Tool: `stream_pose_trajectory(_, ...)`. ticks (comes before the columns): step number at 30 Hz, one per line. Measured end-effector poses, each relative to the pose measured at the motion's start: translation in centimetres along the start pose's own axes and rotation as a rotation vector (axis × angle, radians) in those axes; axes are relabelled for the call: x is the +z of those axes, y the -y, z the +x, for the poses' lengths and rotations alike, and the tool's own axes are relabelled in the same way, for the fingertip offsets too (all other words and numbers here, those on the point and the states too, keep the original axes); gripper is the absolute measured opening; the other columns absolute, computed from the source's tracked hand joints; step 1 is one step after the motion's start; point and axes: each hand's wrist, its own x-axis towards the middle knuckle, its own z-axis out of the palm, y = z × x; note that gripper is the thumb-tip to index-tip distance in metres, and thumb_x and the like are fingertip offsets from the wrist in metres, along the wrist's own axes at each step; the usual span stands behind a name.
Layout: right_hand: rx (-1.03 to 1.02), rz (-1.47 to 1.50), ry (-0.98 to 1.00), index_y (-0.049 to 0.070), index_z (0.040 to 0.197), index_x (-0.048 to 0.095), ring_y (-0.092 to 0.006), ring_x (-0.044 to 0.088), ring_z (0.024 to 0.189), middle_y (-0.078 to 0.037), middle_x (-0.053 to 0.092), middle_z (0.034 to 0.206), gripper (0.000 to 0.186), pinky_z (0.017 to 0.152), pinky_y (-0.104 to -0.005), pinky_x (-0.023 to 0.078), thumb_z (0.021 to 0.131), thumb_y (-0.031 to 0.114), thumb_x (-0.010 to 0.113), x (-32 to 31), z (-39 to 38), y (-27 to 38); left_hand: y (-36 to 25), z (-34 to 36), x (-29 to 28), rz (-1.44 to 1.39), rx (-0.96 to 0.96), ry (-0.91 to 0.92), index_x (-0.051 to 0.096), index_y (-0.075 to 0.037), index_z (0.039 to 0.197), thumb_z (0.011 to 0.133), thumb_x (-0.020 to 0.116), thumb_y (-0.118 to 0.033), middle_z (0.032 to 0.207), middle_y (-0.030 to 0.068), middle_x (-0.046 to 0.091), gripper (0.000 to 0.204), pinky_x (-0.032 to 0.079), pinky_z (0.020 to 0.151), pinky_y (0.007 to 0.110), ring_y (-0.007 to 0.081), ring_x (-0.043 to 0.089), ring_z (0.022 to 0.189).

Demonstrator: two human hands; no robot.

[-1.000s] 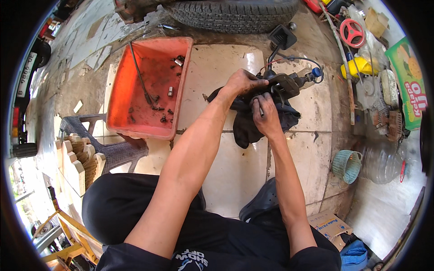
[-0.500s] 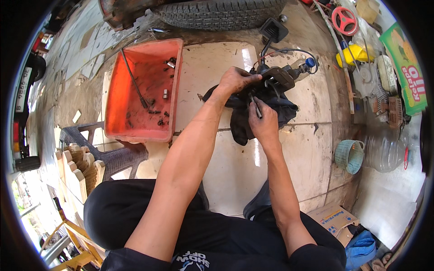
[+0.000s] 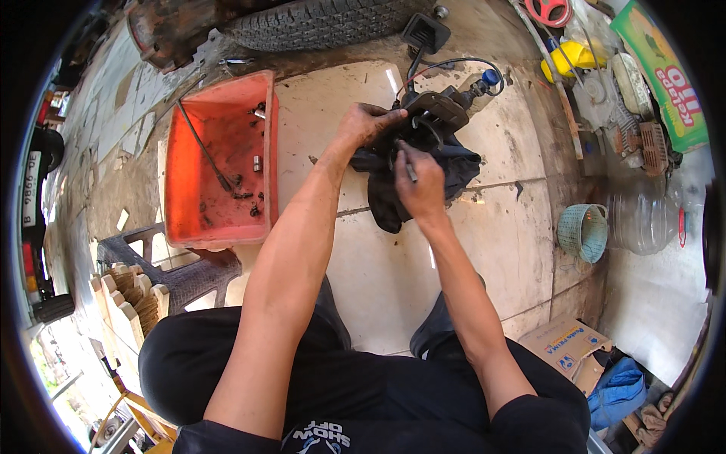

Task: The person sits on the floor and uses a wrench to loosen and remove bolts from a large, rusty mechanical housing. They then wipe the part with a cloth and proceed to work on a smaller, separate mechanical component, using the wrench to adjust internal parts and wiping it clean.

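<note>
A black pedal assembly (image 3: 442,112) stands before me, with a pedal pad (image 3: 426,32) on an arm at its far end, a thin cable and a blue-capped part (image 3: 490,78). My left hand (image 3: 364,125) is closed on its left edge, the thumb lying along the top. Pinched in the fingers of my right hand (image 3: 423,184) is a slim grey metal rod-like tool (image 3: 411,171), its tip close to the underside of the assembly. The fingers hide where that tip meets it. Beneath the assembly bunches a black cloth (image 3: 386,203).
Left of my arms sits a red plastic tray (image 3: 181,189) holding a long-handled tool (image 3: 204,147) and small metal parts. A tyre (image 3: 318,26) lies beyond. To the right are a green basket (image 3: 582,231), a clear plastic jug (image 3: 643,219) and a cardboard box (image 3: 563,344).
The whole view has shifted, so the tray and assembly appear further left. My right hand has turned a little with the tool; my left hand keeps its hold on the assembly.
</note>
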Motion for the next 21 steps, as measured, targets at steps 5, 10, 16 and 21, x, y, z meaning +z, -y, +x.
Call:
stream_pose_trajectory(5,0.217,0.064,0.194,-0.005,0.106,0.068,-0.0406,0.066,0.086,-0.024,0.069,0.09,0.026,0.081,-0.0436,0.053,0.091,0.013,0.057,-1.8,0.9,0.9,0.2,-0.1,-0.3,-0.027,-0.012,-0.002,0.075,0.003,0.096,0.075,0.079,-0.055,0.08,0.0112,0.073,0.062,0.051,0.069,0.031,0.0158,0.065,0.071)
stream_pose_trajectory(10,0.291,0.163,0.297,-0.004,0.104,0.068,-0.0396,0.067,0.087,-0.025,0.068,0.092,0.024,0.079,-0.0438,0.053,0.091,0.013,0.058,-2.6,1.5,0.9,1.3,0.6,0.0,-0.001,0.046,-0.023,0.075,0.004,0.096,0.075,0.079,-0.056,0.08,0.0118,0.073,0.064,0.051,0.069,0.031,0.0159,0.065,0.071)
stream_pose_trajectory(16,0.11,-0.044,0.207,-0.002,0.104,0.069,-0.0364,0.069,0.087,-0.024,0.069,0.094,0.021,0.076,-0.0367,0.053,0.092,0.012,0.06,-0.6,0.0,-0.2,-0.3,-0.1,0.3,0.032,0.031,-0.013,0.075,0.003,0.097,0.075,0.079,-0.056,0.082,0.0121,0.073,0.063,0.051,0.071,0.031,0.0164,0.066,0.073)
stream_pose_trajectory(21,0.195,0.042,0.201,-0.004,0.105,0.068,-0.037,0.069,0.086,-0.025,0.069,0.091,0.022,0.075,-0.0382,0.054,0.092,0.011,0.061,-2.1,1.3,-0.2,0.1,-0.2,0.1,0.012,0.008,-0.02,0.075,0.003,0.099,0.075,0.079,-0.056,0.084,0.0122,0.074,0.063,0.052,0.073,0.031,0.017,0.066,0.076)
